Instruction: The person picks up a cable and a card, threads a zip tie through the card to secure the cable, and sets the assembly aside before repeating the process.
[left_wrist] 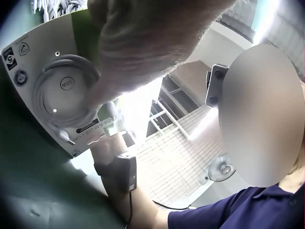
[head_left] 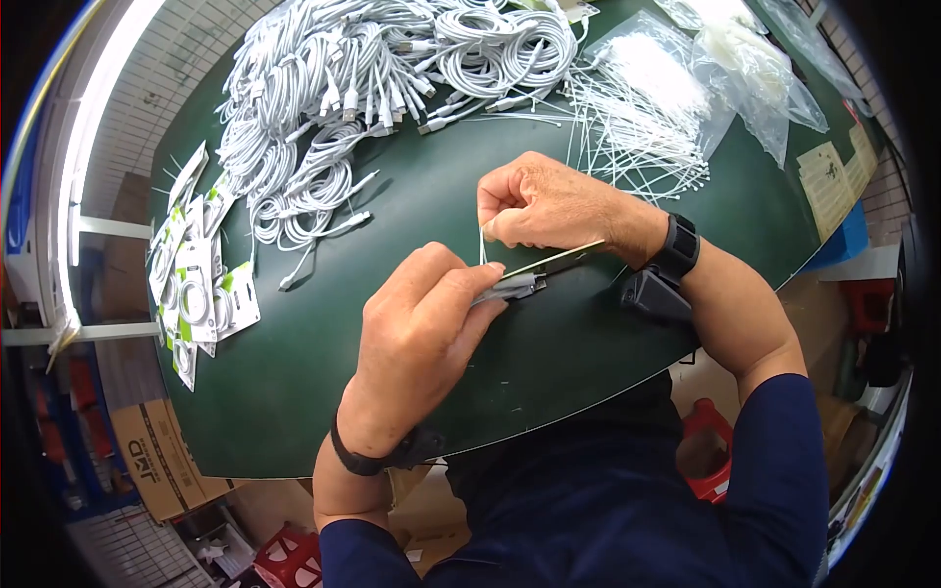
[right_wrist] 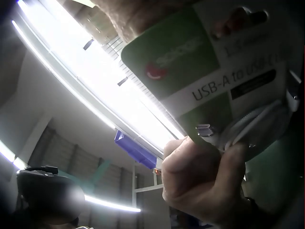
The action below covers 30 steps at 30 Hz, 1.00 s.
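"Start with the left hand (head_left: 417, 318): how is it?"

"Partly closed. Thumb and fingers pinch the card (right_wrist: 167, 52) near one end, with the cable coil (left_wrist: 40, 95) against its face and a silver plug (head_left: 535, 284) poking out beside the fingertips"

"And the right hand (head_left: 559, 206)?"

"Fingers curled in, thumb against the index finger, pinching a thin white tie (head_left: 482, 243). The tie runs down to the left fingertips; I can't tell how it passes through the card"

"So where is the card exactly?"

"Up between the two hands, over the green table (head_left: 549, 382), seen nearly edge-on from the head. Its far end reaches close to the right wrist. The right wrist view shows its green and white face, printed USB-A"

"What's on the wrists?"

"A black strap (head_left: 358, 459) on the left one, a black wrist device (head_left: 676, 245) on the right"

"Further out?"

"A big heap of pale cables (head_left: 333, 78) at the table's far side, a pile of white ties (head_left: 647, 118) to the right of it, partly on a clear plastic bag. Carded cables (head_left: 194, 284) overlap at the left edge, and paper sheets (head_left: 831, 186) lie at the right"

"And below?"

"A cardboard box (head_left: 157, 461) and a red stool (head_left: 706, 446)"
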{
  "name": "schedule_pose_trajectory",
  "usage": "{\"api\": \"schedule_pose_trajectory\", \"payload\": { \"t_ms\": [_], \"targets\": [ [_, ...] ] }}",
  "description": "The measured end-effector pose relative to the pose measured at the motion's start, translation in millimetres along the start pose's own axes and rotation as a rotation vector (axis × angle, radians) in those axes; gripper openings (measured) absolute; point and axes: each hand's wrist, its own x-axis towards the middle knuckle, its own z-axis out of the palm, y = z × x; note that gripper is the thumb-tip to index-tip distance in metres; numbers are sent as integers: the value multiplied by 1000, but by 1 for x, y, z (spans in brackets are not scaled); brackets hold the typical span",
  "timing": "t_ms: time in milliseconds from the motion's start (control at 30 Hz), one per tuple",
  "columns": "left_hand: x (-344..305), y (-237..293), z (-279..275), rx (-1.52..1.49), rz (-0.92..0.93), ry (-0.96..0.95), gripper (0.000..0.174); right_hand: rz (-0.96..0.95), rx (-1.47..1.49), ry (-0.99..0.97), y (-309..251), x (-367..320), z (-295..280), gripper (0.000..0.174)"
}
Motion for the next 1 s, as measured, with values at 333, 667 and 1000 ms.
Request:
{"api": "schedule_pose_trajectory", "payload": {
  "t_ms": [333, 667, 1000],
  "targets": [
    [2, -10, 2, 103, 110, 118, 34, -31, -159, -11, -6, -5, -11, 9],
    [-7, -37, -5, 40, -104, 230, 31, -774, -652, 230, -40, -20, -3, 28],
    [-9, -36, -2, 18, -130, 214, 31, -742, -571, 283, -11, -9, 5, 23]
  ]
}}
